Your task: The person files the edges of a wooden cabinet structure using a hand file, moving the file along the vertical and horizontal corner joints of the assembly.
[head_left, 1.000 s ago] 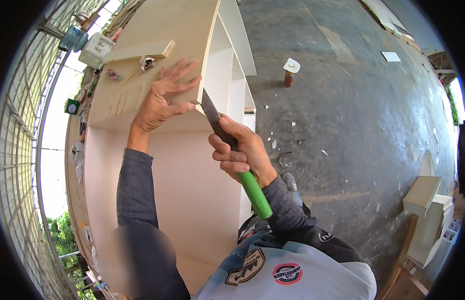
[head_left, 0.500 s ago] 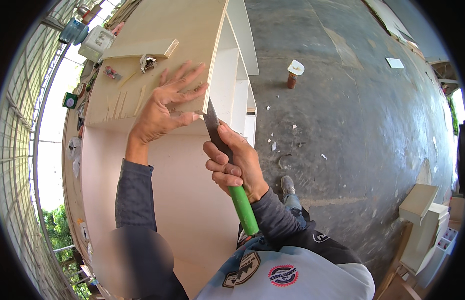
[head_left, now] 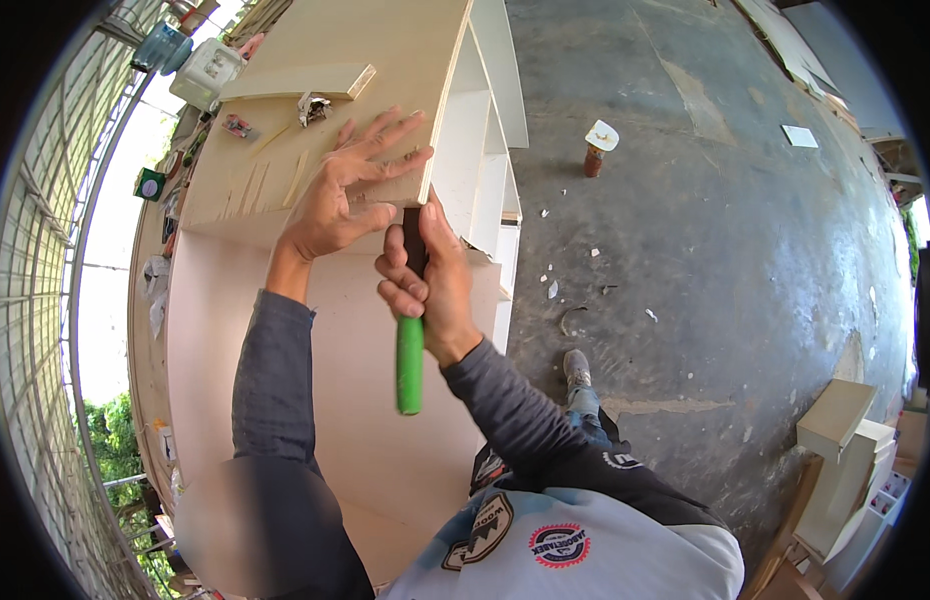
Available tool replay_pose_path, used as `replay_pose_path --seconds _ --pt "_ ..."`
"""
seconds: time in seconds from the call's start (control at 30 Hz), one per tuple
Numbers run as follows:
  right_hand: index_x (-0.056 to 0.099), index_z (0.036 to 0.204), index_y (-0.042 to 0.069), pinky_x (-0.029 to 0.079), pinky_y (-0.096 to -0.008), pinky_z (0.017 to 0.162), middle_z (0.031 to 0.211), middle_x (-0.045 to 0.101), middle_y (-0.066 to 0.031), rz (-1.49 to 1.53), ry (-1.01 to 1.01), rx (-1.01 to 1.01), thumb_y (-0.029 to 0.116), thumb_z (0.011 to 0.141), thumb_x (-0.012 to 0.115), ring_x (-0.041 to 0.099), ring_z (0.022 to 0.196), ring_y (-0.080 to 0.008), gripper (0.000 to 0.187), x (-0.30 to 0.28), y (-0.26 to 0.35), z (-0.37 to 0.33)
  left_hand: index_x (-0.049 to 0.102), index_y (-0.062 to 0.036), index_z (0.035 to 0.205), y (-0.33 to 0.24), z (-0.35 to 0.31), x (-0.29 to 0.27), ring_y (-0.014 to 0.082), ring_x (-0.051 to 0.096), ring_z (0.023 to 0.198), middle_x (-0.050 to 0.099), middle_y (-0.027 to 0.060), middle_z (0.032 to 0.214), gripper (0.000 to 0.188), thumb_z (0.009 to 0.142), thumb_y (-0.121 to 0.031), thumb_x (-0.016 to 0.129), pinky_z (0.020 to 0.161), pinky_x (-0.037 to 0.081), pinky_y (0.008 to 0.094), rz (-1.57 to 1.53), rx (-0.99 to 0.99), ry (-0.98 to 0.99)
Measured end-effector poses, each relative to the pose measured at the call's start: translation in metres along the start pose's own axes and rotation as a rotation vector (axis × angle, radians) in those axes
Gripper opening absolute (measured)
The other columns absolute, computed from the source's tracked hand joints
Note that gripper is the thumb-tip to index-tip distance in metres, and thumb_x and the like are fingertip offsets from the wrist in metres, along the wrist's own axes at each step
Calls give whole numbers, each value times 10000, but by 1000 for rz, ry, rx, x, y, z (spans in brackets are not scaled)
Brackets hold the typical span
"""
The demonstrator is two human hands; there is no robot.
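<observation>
My left hand [head_left: 347, 195] lies with fingers spread on the bare plywood top [head_left: 385, 50] of a large cabinet, close to its corner. My right hand [head_left: 443, 285] is wrapped around a flat file with a green handle [head_left: 410, 368] and a dark metal blade. The thumb points up along the blade. At the panel's front corner, just right of my left thumb, the blade meets the edge; its far end is hidden. Below the top, the cabinet's pale inner panel [head_left: 355, 400] shows.
On the plywood lie a wooden strip [head_left: 300, 82], crumpled foil-like paper [head_left: 312, 108] and thin wood slivers [head_left: 255, 188]. White shelf compartments [head_left: 468, 135] run along the cabinet's right side. A reddish-brown container [head_left: 593, 162] with a white piece on top stands on the grey floor among scraps.
My right hand has moved left, and the file has swung from a slant to nearly straight up and down in the picture. My left hand keeps its place on the panel.
</observation>
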State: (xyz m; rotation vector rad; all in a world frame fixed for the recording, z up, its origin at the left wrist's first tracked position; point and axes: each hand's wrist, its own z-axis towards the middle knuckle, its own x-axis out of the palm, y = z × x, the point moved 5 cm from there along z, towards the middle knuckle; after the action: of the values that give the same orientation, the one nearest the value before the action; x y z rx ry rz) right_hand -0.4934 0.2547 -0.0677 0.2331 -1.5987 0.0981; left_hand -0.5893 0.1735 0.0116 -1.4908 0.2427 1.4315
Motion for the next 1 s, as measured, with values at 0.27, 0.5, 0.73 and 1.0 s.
replay_pose_path --seconds 0.27,0.5,0.73,1.0 --pt "505 1287 162 291 -188 344 718 495 -21 -252 -209 -80 278 1093 428 320 448 -50 238 -44 44 -59 706 30 1086 -47 -14 36 309 709 1007 707 149 1039 337 760 -31 765 832 610 374 833 427 -400" --pt "398 1497 190 312 -216 358 698 505 -16 -258 -229 -131 208 1077 434 335 443 -72 421 -53 70 -76 694 56 958 -58 -31 35 287 717 844 671 132 845 267 761 -68 825 723 606 374 1035 491 -319" --pt "285 1591 174 327 -225 356 702 519 -25 -319 -225 -90 195 1071 437 362 437 -77 543 -22 46 -84 675 64 895 -67 -32 43 268 689 817 624 124 813 132 818 -31 725 703 606 336 1143 530 -385" --pt "331 1557 162 310 -229 351 691 523 -27 -294 -222 -62 168 1039 503 371 432 -78 545 -22 32 -88 633 13 1051 -73 -25 59 304 624 867 582 108 928 282 778 -17 699 719 560 417 888 49 -565"
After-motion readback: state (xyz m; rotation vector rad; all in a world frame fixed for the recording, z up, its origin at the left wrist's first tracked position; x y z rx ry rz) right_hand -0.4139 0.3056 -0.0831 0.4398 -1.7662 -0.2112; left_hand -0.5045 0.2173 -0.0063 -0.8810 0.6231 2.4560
